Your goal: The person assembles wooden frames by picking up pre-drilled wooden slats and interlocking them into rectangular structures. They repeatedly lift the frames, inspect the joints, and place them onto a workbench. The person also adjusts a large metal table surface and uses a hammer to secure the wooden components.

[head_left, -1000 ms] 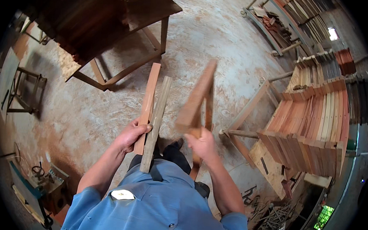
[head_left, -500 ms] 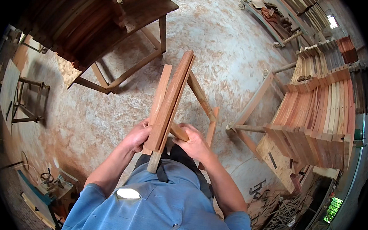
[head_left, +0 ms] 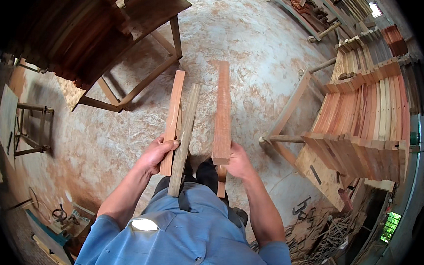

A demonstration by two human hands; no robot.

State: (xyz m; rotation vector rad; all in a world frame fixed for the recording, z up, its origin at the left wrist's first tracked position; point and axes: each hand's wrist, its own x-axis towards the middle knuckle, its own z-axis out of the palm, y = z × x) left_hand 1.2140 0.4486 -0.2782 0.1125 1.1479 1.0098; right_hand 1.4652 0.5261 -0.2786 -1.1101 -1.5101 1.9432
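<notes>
My left hand point(head_left: 158, 153) is closed around the lower part of a reddish wooden strip point(head_left: 173, 110). Its thumb lies across the strip, its tip close to a weathered grey-brown wooden bar point(head_left: 185, 135). That bar runs lengthwise in front of me, its near end by my waist. Whether the hand also touches the bar, I cannot tell. My right hand point(head_left: 238, 161) grips a thicker reddish wooden piece point(head_left: 224, 114) by its near end from the right side, with the fingers mostly hidden. Below this piece shows the end of a lighter wooden part point(head_left: 222, 182).
Dark wooden slats lie on a table point(head_left: 149, 87) at the far left. On the right, a rack point(head_left: 289, 105) carries rows of curved reddish slats point(head_left: 364, 110). Metal clamps point(head_left: 300, 208) and a scrap pile point(head_left: 329, 241) are at lower right. A small stand point(head_left: 35, 126) is at left.
The thick reddish piece has moved right in my right hand, away from the grey-brown bar, uncovering it. It now points straight ahead. My left hand stays on the strip, shifted slightly left.
</notes>
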